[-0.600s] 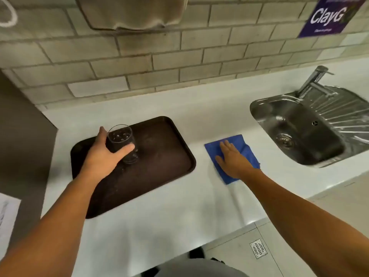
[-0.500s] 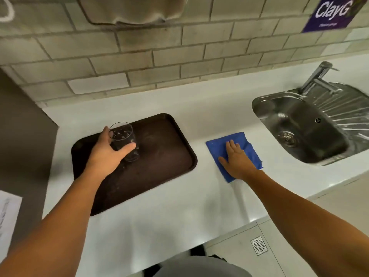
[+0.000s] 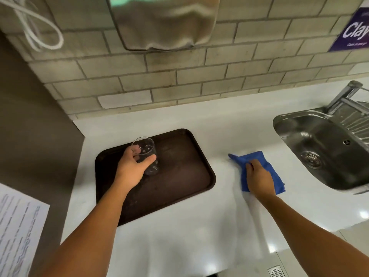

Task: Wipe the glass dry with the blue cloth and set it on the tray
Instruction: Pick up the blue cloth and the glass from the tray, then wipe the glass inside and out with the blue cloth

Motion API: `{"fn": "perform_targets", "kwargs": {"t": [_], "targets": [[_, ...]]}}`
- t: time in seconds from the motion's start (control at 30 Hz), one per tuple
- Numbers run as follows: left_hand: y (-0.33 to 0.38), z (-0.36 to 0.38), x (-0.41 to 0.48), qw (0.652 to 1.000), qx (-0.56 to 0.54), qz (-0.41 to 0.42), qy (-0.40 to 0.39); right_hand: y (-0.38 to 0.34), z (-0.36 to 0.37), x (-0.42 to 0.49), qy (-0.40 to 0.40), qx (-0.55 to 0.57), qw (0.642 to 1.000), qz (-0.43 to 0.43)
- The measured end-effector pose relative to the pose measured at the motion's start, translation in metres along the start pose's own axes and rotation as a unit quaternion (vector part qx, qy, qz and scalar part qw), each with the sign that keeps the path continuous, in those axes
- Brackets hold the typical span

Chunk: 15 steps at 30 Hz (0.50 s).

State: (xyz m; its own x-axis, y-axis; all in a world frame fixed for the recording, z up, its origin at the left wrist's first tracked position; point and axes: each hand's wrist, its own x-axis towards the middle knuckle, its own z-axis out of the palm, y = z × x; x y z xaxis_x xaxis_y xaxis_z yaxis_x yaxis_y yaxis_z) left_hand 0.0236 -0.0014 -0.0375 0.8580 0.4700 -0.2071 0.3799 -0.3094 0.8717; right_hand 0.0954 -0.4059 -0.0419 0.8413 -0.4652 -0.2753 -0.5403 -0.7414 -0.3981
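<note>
Left hand point(image 3: 131, 169) wraps the glass point(image 3: 146, 154), upright on the brown tray point(image 3: 179, 176) at centre-left of frame. Right hand point(image 3: 259, 177), fingers curled, bunches the blue cloth point(image 3: 249, 157) on the white worktop point(image 3: 179, 236), centre-right beside the sink point(image 3: 319, 148).

A kitchenette: steel sink point(image 3: 319, 148) with tap point(image 3: 345, 94), white counter point(image 3: 179, 236), tiled wall point(image 3: 199, 80)

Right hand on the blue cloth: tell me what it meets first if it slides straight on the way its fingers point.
The right hand points up-left across the blue cloth. Past the cloth's bunched corner lies bare white counter, then probably the tiled wall; the tray looks just left of that line.
</note>
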Motion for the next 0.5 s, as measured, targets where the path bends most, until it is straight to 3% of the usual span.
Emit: {"fn": "perform_targets", "kwargs": {"t": [0.1, 0.27, 0.4, 0.5], "targets": [[0.005, -0.007, -0.005, 0.999, -0.052, -0.007, 0.005, 0.003, 0.0, -0.01, -0.023, 0.218, 0.965, -0.146], [0.021, -0.024, -0.02, 0.982, -0.186, -0.025, 0.003, -0.037, -0.02, -0.042, -0.094, 0.426, 0.882, -0.178], [0.043, -0.029, -0.038, 0.924, -0.378, -0.059, -0.026, -0.084, -0.027, -0.081, -0.157, 0.456, 0.834, -0.268], [0.064, -0.025, -0.052, 0.892, -0.445, -0.068, -0.046, -0.118, -0.024, -0.113, -0.198, 0.424, 0.814, -0.343]]}}
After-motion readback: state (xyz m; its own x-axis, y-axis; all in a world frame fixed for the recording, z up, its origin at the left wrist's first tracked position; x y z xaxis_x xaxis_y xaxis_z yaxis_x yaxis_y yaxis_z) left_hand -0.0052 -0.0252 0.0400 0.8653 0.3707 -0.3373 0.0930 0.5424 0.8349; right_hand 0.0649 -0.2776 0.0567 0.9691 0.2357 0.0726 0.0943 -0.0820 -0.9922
